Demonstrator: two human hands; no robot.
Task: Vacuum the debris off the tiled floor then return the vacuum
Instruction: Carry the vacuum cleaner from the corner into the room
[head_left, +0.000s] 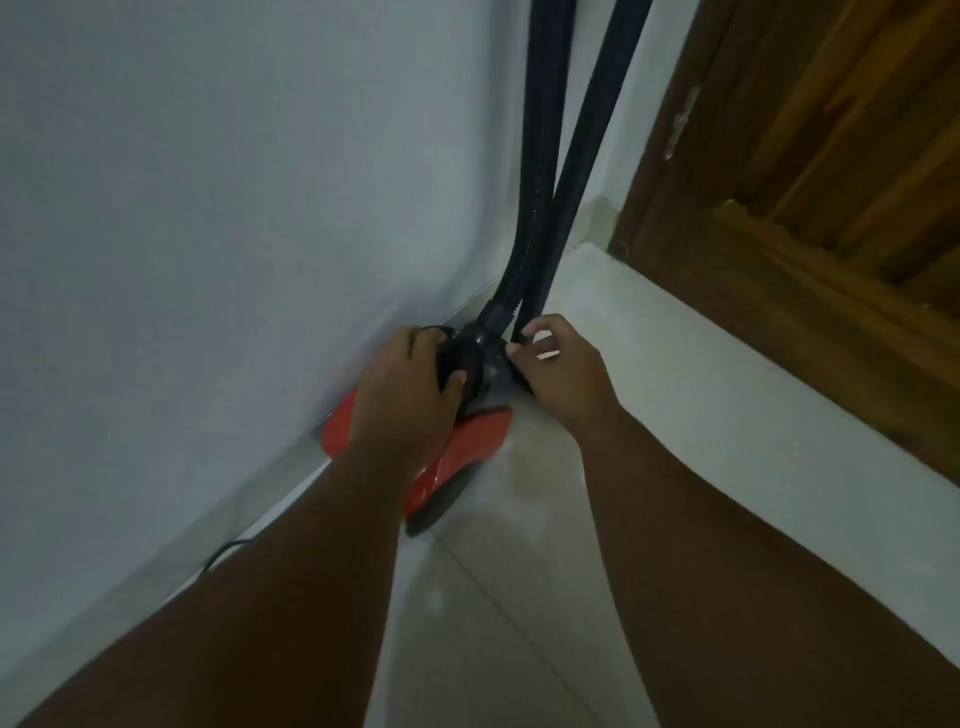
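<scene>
A red canister vacuum (467, 447) sits on the pale tiled floor (509, 597) in the corner, against the white wall. Its black ribbed hose (540, 171) rises from the front socket and leaves the top of the view, beside a second black tube (602, 104). My left hand (405, 400) lies over the vacuum's black top, fingers curled around a round black part. My right hand (561, 374) pinches a black piece at the base of the hose, on the vacuum's right side. No debris shows on the tiles.
A white wall (208, 208) runs along the left with a black power cord (228, 551) at its base. A low white ledge (727, 415) borders the right. Behind it stands a brown wooden door (831, 182).
</scene>
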